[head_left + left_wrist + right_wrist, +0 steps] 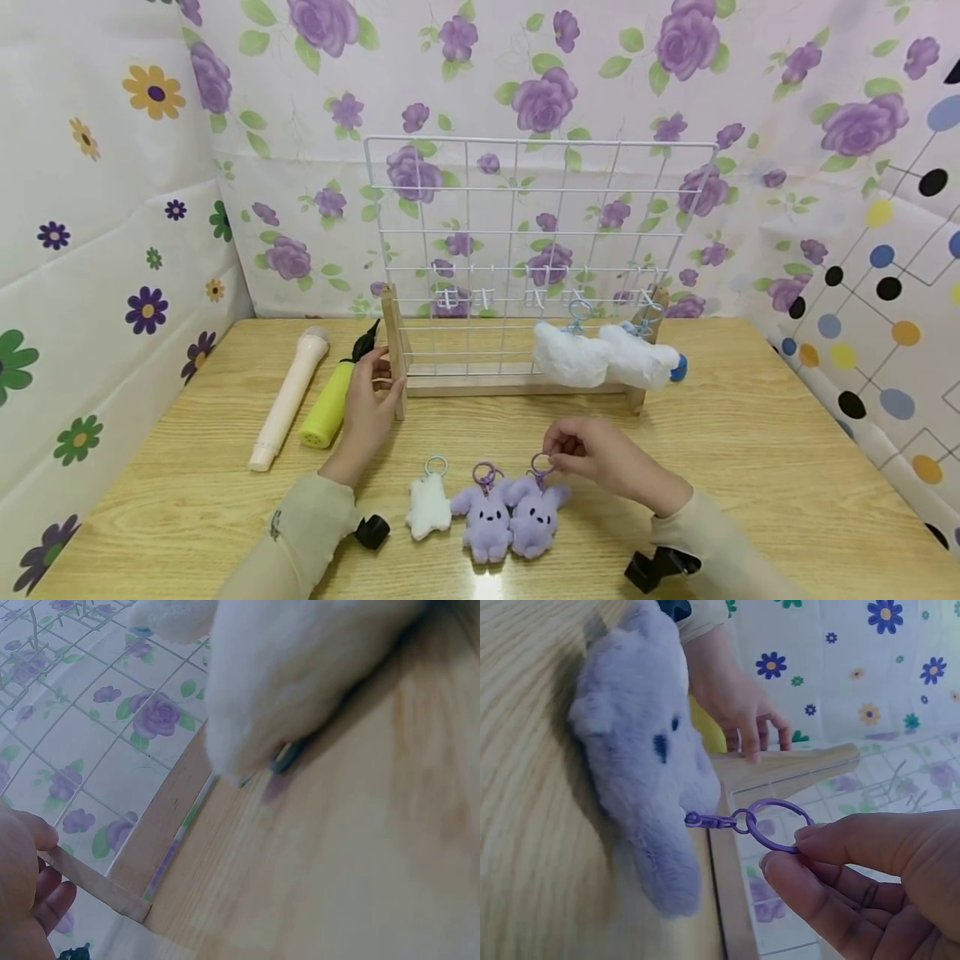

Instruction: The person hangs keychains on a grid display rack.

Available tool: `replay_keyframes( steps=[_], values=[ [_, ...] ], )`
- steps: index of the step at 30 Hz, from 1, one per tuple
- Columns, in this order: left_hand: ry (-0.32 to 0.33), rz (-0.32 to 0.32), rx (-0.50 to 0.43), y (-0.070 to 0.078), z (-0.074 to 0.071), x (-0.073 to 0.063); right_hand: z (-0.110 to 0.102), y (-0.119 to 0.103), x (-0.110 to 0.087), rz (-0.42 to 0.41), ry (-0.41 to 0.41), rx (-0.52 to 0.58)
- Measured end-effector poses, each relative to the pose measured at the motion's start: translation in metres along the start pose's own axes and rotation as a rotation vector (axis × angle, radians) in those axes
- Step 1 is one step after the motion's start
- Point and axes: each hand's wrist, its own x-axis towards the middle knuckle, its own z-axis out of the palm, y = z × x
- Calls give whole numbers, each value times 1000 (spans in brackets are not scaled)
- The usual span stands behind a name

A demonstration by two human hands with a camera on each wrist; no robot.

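Observation:
My right hand pinches the purple key ring of a purple plush keychain between thumb and forefinger. That plush lies face up on the table. Beside it are a second purple plush keychain and a white plush keychain. My left hand grips the left wooden upright of a white wire grid rack, thumb in front and fingers behind. Two white fluffy plush keychains hang by blue rings at the rack's right side.
Several white hooks line the grid. Left of the rack lie a pale microphone-shaped object and a yellow-green pump-like cylinder with a black nozzle. Floral sheets wall the wooden table at the back and sides.

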Motion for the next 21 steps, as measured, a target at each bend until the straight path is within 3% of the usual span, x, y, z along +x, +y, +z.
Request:
replay_keyframes(
  steps=[10,15,21],
  values=[
    [4,-3,-1,-1,0,1,-22,-20,-3,-52,15,-91],
    [20,15,-4,-1,1,1,-35,-29,2,-70,37,-159],
    [0,-8,-11,-2,0,1,-50,-37,12,-80,72,-203]
  ],
)
